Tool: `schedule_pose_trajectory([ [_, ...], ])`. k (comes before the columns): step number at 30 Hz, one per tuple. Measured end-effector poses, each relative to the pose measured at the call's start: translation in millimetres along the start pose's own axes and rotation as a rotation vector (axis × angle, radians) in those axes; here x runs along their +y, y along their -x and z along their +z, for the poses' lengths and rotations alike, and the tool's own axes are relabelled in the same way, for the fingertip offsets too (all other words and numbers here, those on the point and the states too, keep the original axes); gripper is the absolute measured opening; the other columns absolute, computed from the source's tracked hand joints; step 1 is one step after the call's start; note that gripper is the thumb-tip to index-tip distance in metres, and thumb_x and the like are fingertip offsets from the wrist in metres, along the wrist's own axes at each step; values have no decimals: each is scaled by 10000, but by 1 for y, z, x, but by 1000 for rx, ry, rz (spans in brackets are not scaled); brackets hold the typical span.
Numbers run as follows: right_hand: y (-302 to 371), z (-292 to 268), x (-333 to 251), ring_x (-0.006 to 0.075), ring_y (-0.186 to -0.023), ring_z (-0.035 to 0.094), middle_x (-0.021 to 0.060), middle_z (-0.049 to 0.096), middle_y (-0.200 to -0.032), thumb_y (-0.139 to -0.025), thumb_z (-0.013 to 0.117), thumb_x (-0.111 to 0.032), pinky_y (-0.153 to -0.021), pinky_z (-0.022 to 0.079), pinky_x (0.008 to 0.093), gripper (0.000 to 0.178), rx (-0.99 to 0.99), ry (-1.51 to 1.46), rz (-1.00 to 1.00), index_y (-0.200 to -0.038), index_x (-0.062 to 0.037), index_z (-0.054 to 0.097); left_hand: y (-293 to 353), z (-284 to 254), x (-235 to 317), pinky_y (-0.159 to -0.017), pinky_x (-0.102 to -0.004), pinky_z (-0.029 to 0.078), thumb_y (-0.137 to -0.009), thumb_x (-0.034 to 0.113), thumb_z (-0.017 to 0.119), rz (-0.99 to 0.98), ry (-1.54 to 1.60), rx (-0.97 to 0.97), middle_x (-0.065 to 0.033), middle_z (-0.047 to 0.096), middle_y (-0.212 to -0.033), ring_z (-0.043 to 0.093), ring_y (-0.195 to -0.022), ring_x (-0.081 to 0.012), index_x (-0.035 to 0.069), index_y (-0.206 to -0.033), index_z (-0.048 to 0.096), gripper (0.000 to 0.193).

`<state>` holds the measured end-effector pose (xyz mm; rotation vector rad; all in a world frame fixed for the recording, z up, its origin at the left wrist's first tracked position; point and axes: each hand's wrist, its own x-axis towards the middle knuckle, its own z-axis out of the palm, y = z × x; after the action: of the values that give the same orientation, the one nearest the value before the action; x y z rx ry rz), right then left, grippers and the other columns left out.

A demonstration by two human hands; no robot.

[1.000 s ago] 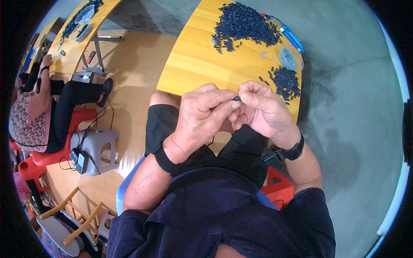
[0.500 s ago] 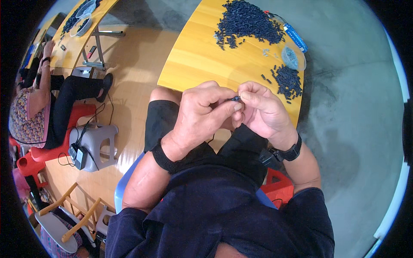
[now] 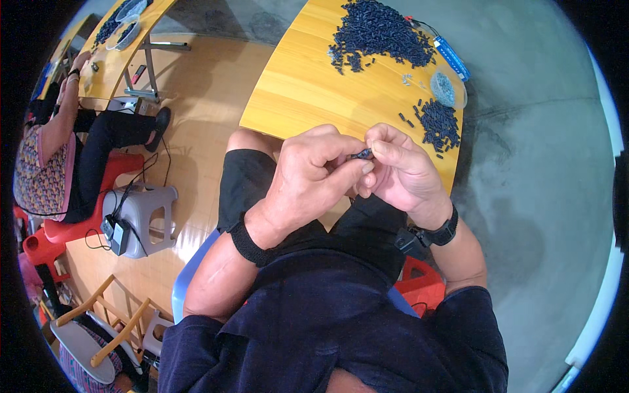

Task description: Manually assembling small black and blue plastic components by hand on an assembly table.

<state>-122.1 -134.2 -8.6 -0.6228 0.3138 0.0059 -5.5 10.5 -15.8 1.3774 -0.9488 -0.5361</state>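
Note:
A small dark part point(image 3: 362, 154) is pinched between the thumb and index finger of my left hand point(image 3: 304, 167), its right end poking out past the fingertips. Against that end my right hand point(image 3: 407, 167) closes its thumb and index finger. Whether a second, smaller piece sits between the right fingertips cannot be made out. Both hands are held over my lap, just off the near edge of the yellow table point(image 3: 308, 85). Closest to my right hand on the table lies a small pile of short dark cylindrical parts point(image 3: 439, 126).
A larger heap of dark parts point(image 3: 380, 33) covers the far table. At its right edge stand a clear tub of pale blue pieces point(image 3: 443, 88) and a blue box-shaped device with a cable point(image 3: 452, 57). To the left, another person point(image 3: 49, 164) sits by a grey stool point(image 3: 141, 219).
My fingertips have shifted slightly right, and a little more of the dark part shows between them. The other person's arm at the left has moved a little.

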Motion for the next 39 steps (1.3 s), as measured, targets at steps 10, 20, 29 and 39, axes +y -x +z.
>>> schedule_pose_trajectory([
  [10,-1,-4,5,189,-671,654,93,661,-839,-938,574,-132,-624,555,364,72,-18,-20,15,-980,-77,596,7,5,-6,-548,-234,403,-729,49,788,22,-28,131,-12,544,-680,503,-619,-89,31,-882,703,176],
  [20,-2,-9,5,195,-676,656,99,662,-872,-930,585,-116,-613,562,346,85,-73,-4,27,-999,-68,595,6,1,-10,-545,-256,422,-712,29,786,113,-59,75,-43,572,-687,543,-624,-126,22,-845,704,155],
  [29,-5,-2,7,171,-634,641,88,657,-809,-917,602,-121,-602,556,306,103,-31,20,32,-955,-33,566,7,1,-9,-561,-264,434,-737,-9,744,88,-18,77,-60,577,-708,551,-638,-138,-11,-835,691,112],
  [39,-1,4,6,205,-596,629,126,635,-744,-941,532,-258,-496,552,345,291,-22,77,89,-906,22,599,4,2,-9,-763,-310,447,-727,19,762,200,-126,110,-95,603,-919,562,-885,-195,5,-873,691,163],
])
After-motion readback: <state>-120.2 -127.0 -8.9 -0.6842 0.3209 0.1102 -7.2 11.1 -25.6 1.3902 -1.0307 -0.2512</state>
